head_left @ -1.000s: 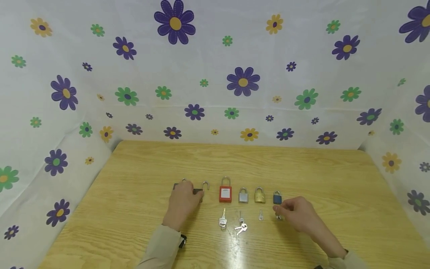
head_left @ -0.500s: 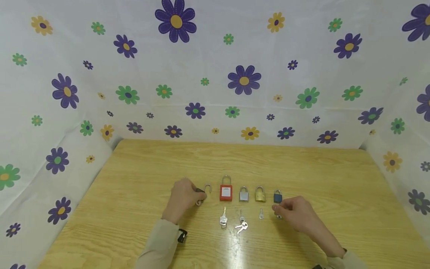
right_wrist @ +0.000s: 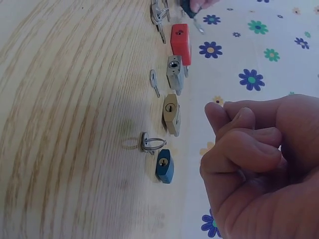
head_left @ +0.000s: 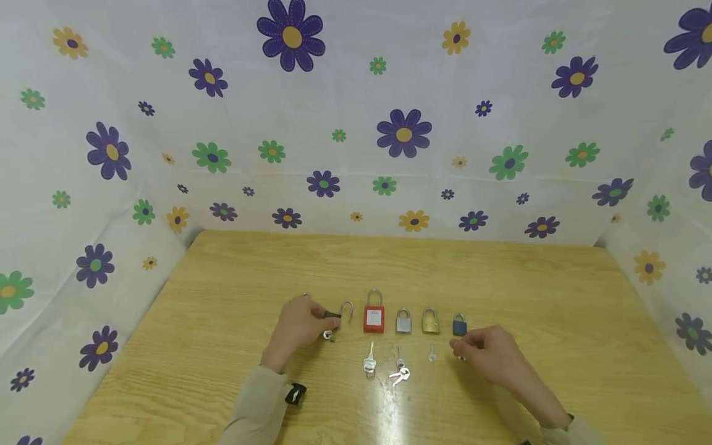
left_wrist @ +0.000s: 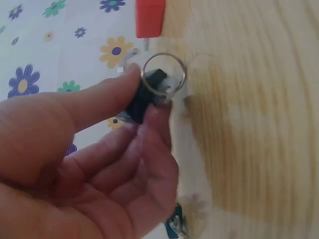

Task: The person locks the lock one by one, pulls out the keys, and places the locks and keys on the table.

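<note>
My left hand [head_left: 300, 324] pinches a small dark padlock [left_wrist: 144, 99] between thumb and fingers. Its shackle [head_left: 347, 305] stands open toward the upper right. A key with a ring [left_wrist: 164, 73] is at the padlock's bottom face. Partly hidden behind this hand is another dark padlock [left_wrist: 174, 224] with a key. My right hand [head_left: 492, 355] hovers near the blue padlock [head_left: 459, 326], fingers loosely curled around nothing. Just under its fingertips, a key with a ring [right_wrist: 151, 142] lies on the table and is mostly covered in the head view.
Between the hands, a red padlock [head_left: 374, 318], a silver padlock [head_left: 403, 324] and a brass padlock [head_left: 431, 324] lie in a row. Several keys [head_left: 369, 361] lie in front of them. A flowered cloth [head_left: 356, 154] encloses the wooden table [head_left: 222, 259] at back and sides.
My left hand has tilted and raised the dark padlock slightly, so its key now shows below the thumb and the shackle sits further right. The right hand has stayed nearly still.
</note>
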Demonstrator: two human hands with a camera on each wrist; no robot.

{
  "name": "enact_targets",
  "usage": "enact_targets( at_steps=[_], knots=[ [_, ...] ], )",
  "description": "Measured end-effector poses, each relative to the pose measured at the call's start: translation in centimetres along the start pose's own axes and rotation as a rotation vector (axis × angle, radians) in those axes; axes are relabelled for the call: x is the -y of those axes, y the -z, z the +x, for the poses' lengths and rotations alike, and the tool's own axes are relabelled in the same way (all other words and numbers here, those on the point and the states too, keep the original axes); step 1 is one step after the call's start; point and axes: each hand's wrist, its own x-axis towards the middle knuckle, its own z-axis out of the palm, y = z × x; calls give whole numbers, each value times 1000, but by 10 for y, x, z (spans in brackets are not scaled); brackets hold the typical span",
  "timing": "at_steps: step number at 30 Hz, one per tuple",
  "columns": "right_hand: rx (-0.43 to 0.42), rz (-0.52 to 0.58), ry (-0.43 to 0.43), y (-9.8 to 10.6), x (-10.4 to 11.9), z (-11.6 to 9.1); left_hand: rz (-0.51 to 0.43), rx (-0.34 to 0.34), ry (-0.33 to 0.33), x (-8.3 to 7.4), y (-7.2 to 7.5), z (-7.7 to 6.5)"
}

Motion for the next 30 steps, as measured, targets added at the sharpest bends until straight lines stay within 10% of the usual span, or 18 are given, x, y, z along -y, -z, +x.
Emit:
enact_targets(
  at_steps=[11, 20, 30],
  knots=[
    [-49, 5, 118, -3, 9, -2, -516, -32, -59, -8, 8, -7],
    [-128, 52, 410, -10, 16, -2, -642, 54, -233, -17, 3, -19],
    [-253, 105, 928, -18, 38, 7, -693, 128, -365, -29, -8, -28]
  ],
)
